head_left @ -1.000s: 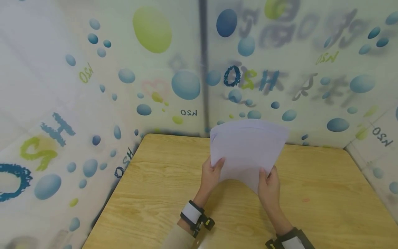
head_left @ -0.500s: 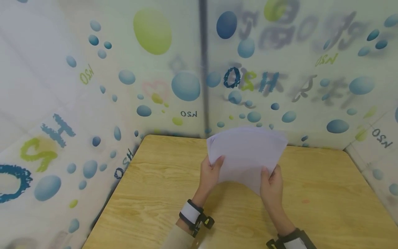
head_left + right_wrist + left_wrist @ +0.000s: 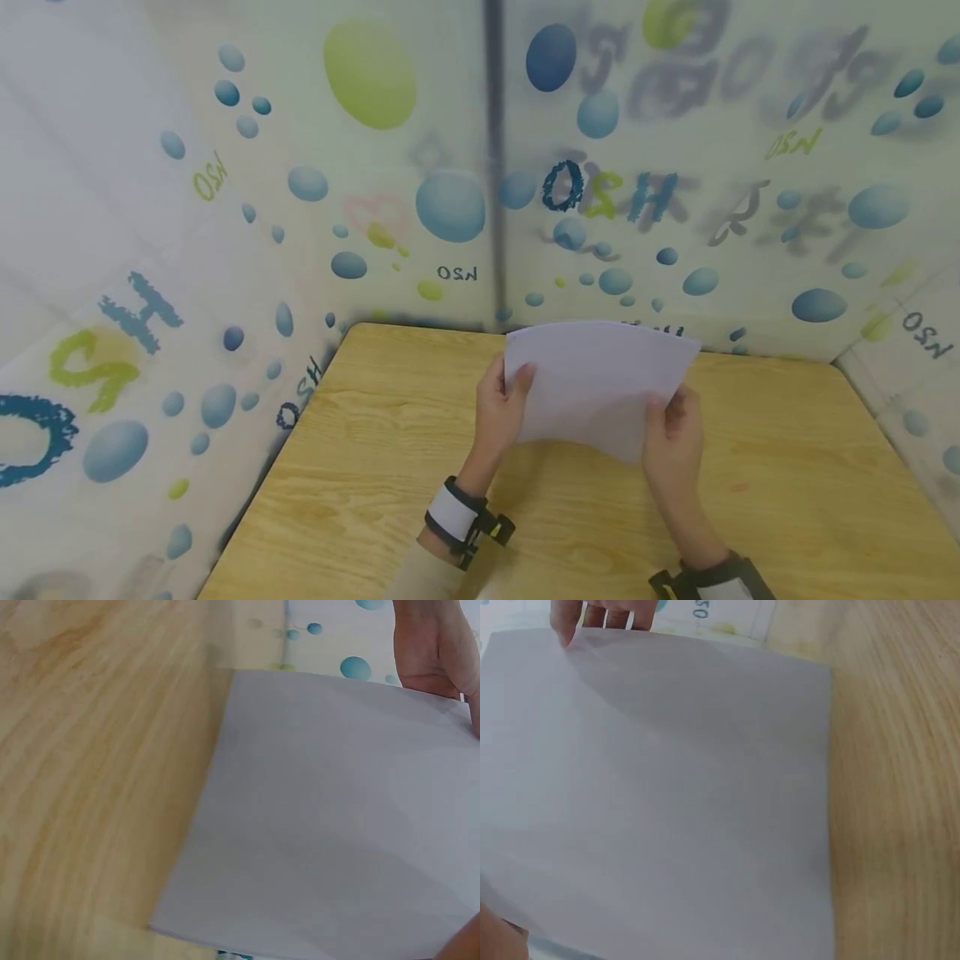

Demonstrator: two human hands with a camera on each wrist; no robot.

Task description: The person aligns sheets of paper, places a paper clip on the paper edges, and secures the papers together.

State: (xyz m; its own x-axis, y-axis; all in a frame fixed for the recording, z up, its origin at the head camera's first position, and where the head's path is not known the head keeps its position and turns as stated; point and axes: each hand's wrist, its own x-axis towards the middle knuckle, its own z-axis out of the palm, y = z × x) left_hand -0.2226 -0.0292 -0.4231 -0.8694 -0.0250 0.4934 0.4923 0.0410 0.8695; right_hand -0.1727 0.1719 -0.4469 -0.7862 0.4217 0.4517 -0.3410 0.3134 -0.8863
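Note:
White paper [image 3: 592,383], seemingly more than one sheet, is held up above the table and bends slightly along its top edge. The left hand [image 3: 501,407] grips its left side, thumb on the near face. On the right side the right hand [image 3: 675,442] pinches it between thumb and curled fingers. In the left wrist view the paper [image 3: 675,795] fills most of the picture, with the right hand's fingers [image 3: 619,615] at its upper edge. The right wrist view shows the blank paper [image 3: 337,810] and the left hand [image 3: 435,652] at its upper right.
A wooden table [image 3: 360,467] with rounded corners lies beneath the hands. Pale walls [image 3: 405,208] printed with blue and green dots and lettering stand behind the table and at both sides. Each wrist wears a black band; the left one [image 3: 453,512] has a white patch.
The paper's top edge has come down and the sheet looks flatter and less curved. The hands have moved slightly apart, the right one to the right, both still holding the paper.

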